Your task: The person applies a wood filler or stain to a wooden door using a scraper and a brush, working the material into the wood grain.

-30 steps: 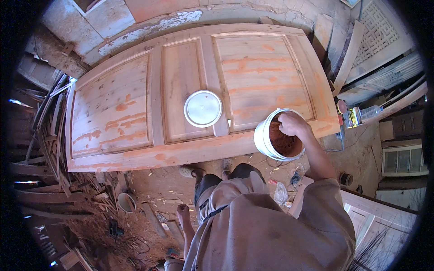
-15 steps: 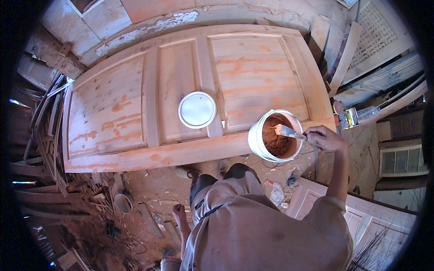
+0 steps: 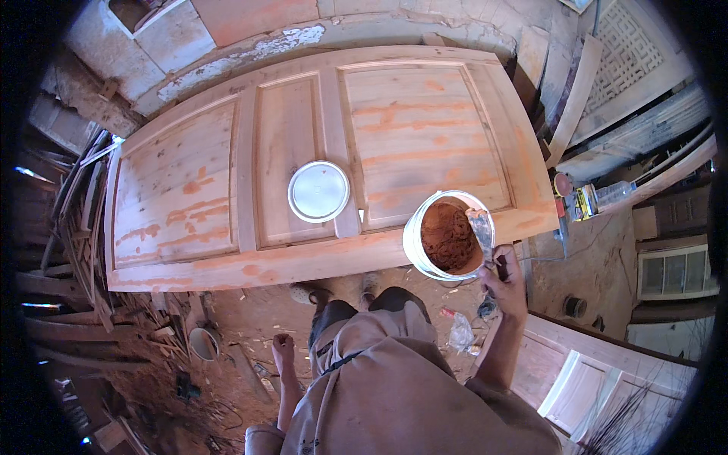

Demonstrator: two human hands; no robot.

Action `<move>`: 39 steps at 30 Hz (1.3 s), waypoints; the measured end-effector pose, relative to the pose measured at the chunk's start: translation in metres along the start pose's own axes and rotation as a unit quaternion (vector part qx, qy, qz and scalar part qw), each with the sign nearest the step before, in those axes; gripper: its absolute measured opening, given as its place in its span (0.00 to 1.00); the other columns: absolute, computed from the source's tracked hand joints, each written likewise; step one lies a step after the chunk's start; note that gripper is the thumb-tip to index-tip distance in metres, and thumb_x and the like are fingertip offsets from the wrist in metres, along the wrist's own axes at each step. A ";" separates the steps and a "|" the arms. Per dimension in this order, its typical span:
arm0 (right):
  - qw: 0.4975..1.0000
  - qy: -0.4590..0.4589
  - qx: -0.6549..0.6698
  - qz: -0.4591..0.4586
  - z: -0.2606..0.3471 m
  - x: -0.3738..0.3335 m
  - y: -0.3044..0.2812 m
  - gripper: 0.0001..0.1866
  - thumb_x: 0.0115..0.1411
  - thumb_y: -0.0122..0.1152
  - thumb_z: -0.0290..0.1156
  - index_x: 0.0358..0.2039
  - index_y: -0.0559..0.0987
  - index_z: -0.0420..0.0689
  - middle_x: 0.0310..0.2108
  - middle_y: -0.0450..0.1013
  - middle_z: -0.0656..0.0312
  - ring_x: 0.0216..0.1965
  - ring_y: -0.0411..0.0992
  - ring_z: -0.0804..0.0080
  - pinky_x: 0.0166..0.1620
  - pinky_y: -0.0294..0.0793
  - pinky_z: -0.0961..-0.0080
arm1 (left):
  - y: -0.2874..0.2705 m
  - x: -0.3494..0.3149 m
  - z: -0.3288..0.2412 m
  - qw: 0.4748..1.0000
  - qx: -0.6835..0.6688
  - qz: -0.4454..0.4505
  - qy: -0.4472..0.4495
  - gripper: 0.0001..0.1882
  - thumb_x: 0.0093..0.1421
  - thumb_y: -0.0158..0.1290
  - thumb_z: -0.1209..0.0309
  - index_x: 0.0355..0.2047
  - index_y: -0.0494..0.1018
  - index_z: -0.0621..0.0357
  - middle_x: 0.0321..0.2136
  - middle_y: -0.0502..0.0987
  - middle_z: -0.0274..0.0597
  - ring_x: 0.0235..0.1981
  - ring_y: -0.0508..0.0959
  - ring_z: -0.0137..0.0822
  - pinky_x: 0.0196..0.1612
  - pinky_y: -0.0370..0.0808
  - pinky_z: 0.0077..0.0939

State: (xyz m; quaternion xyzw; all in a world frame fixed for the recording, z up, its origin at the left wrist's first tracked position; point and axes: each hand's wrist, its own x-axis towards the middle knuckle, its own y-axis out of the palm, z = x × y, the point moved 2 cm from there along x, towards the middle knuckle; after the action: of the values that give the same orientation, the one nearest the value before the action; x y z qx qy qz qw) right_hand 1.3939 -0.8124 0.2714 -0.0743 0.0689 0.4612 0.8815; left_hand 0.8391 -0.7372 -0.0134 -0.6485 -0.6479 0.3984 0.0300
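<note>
A putty knife (image 3: 481,233) with orange-brown filler on its blade is in my right hand (image 3: 504,280), the fingers closed round its handle. The blade stands at the right inner rim of a white bucket (image 3: 416,244). Clumpy orange-brown filler (image 3: 447,239) covers the inside of the bucket, which stands at the near edge of a large panelled wooden door (image 3: 334,254). Streaks of the same filler mark the door's panels. On its middle lies a round white lid (image 3: 318,191). My left hand (image 3: 283,353) hangs beside my body, its fingers curled with nothing visible in them.
Scrap timber (image 3: 80,212) is piled at the left. A second panelled door (image 3: 546,364) leans low at the right. Power tool (image 3: 561,186) and a plastic bottle (image 3: 616,191) lie past the door's right end. Shavings and a plastic bag (image 3: 461,334) litter the floor.
My right hand has moved left and nearer to me. The putty knife has turned steeper and shifted from over the filler to the bucket's right rim. My left hand has risen slightly.
</note>
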 end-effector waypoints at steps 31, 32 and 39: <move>0.666 0.279 0.686 0.090 -0.044 -0.027 0.019 0.22 0.67 0.38 0.35 0.57 0.60 0.34 0.36 0.68 0.57 0.26 0.69 0.74 0.29 0.74 0.76 | 0.008 -0.056 0.047 0.997 -0.062 -0.006 -0.034 0.08 0.55 0.52 0.72 0.33 0.72 0.65 0.23 0.75 0.39 0.24 0.73 0.28 0.29 0.71 0.24; 0.648 0.258 0.710 0.097 -0.051 -0.026 0.019 0.21 0.67 0.37 0.35 0.56 0.60 0.34 0.35 0.68 0.58 0.26 0.69 0.75 0.28 0.74 0.76 | 0.008 -0.055 0.044 0.996 -0.084 -0.010 -0.030 0.08 0.55 0.52 0.72 0.33 0.72 0.65 0.23 0.74 0.39 0.23 0.72 0.28 0.29 0.71 0.23; 0.713 0.198 0.662 0.121 -0.068 -0.034 0.040 0.16 0.67 0.38 0.34 0.51 0.64 0.38 0.29 0.62 0.64 0.21 0.63 0.79 0.22 0.64 0.82 | -0.001 -0.053 0.040 0.995 -0.096 -0.007 -0.028 0.07 0.56 0.51 0.73 0.32 0.72 0.65 0.23 0.74 0.38 0.23 0.72 0.27 0.28 0.71 0.22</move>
State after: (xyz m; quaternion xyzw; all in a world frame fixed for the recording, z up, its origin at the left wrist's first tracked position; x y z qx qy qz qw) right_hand 1.3380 -0.8308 0.2087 0.4476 0.5377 0.3749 0.6083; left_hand 0.8249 -0.8016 -0.0149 -0.6325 -0.6884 0.3518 -0.0479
